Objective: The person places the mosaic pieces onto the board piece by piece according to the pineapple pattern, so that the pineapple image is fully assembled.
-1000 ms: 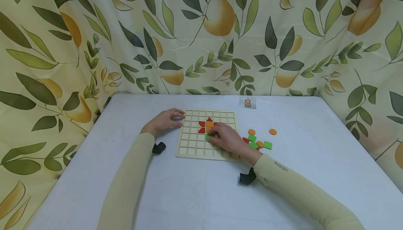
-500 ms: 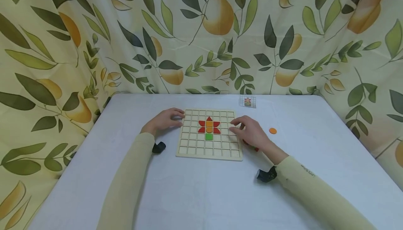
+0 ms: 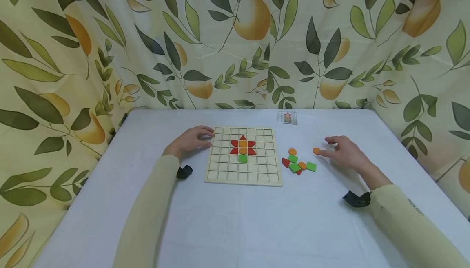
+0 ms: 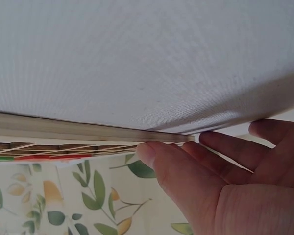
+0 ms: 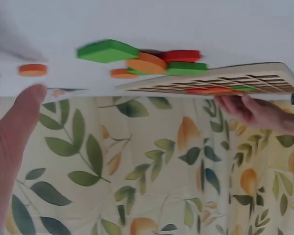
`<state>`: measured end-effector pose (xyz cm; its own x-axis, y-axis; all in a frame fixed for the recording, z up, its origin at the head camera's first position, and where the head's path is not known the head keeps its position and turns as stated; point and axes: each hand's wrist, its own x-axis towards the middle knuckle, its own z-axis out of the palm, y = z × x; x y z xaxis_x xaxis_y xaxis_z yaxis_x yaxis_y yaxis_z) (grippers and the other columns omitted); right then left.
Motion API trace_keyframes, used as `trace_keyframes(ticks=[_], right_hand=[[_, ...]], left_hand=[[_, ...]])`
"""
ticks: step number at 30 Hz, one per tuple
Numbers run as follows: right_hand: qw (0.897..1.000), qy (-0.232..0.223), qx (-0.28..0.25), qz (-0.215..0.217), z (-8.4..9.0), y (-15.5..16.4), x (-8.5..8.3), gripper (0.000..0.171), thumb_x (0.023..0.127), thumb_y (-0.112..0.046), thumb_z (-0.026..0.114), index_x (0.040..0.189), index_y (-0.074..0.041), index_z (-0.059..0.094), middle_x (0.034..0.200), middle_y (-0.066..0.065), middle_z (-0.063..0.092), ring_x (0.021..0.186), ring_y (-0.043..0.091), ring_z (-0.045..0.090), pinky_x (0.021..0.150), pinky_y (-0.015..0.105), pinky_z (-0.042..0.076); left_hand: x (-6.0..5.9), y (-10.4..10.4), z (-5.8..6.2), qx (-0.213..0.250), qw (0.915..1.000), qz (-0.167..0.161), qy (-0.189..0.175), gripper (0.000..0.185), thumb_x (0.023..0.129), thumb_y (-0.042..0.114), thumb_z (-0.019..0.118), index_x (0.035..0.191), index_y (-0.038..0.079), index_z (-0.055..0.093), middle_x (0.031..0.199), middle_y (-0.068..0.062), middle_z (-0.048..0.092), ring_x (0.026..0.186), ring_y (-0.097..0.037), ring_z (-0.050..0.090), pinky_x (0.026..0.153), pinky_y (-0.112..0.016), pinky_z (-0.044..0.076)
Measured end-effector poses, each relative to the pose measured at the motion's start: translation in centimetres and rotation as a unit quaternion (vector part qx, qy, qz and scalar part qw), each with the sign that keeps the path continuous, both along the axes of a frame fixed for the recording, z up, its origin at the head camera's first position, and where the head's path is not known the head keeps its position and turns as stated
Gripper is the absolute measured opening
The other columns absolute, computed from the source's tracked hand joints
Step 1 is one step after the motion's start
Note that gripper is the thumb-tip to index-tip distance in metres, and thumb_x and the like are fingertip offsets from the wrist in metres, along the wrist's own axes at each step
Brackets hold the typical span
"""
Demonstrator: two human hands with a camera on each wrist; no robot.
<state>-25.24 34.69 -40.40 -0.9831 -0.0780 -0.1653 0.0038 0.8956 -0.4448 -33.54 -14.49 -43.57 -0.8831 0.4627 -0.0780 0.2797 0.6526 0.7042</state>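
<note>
Here, centre frame on the white-clothed table: square wooden grid board steadied at its left edge by a flat, relaxed left hand; right of centre, empty right hand, fingers loose, touching a small orange wooden disc.

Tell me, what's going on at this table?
A person is filling a wooden grid board with coloured pieces. A red and orange flower with a green square under it sits in the grid. The left hand rests on the board's left edge. The right hand reaches out to a lone orange disc on the white table, fingertips at it, not yet gripping. A small heap of loose pieces lies between board and disc.
</note>
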Motion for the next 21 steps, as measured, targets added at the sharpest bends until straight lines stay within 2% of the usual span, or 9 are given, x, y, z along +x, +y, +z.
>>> trace_keyframes(ticks=[3,10,15,21], right_hand=[[1.0,-0.009,0.011,0.012,-0.5,0.9,0.2,0.077,0.081,-0.045,0.064,0.132,0.008,0.041,0.129,0.028,0.044,0.102,0.037,0.045,0.082,0.048,0.044],[1.0,0.013,0.012,0.011,-1.0,0.6,0.3,0.068,0.083,-0.037,0.065,0.129,0.008,0.044,0.125,0.027,0.044,0.098,0.035,0.043,0.08,0.047,0.043],[1.0,0.025,-0.004,0.009,-1.2,0.3,0.2,0.058,0.085,-0.034,0.064,0.126,0.003,0.05,0.123,0.024,0.047,0.099,0.034,0.044,0.082,0.047,0.043],[0.999,0.048,-0.004,0.014,-1.6,0.1,-0.1,0.044,0.085,-0.031,0.064,0.118,-0.002,0.059,0.116,0.019,0.055,0.094,0.029,0.047,0.077,0.041,0.043]], left_hand=[[-0.1,0.0,0.0,-0.001,1.0,0.001,-0.003,0.039,0.082,0.03,0.069,0.118,0.017,0.062,0.137,0.006,0.045,0.136,-0.018,0.029,0.115,-0.038,0.019],[-0.4,0.0,-0.1,-0.004,1.0,-0.004,0.005,0.04,0.081,0.03,0.069,0.118,0.016,0.062,0.136,0.005,0.046,0.135,-0.017,0.031,0.114,-0.037,0.02],[-0.3,-0.1,-0.2,0.002,1.0,-0.003,0.003,0.04,0.08,0.03,0.07,0.117,0.016,0.062,0.136,0.004,0.046,0.135,-0.018,0.031,0.114,-0.038,0.021],[-0.4,-0.2,-0.3,0.001,0.9999,-0.007,0.009,0.04,0.08,0.03,0.07,0.117,0.017,0.062,0.136,0.005,0.047,0.135,-0.018,0.032,0.114,-0.038,0.021]])
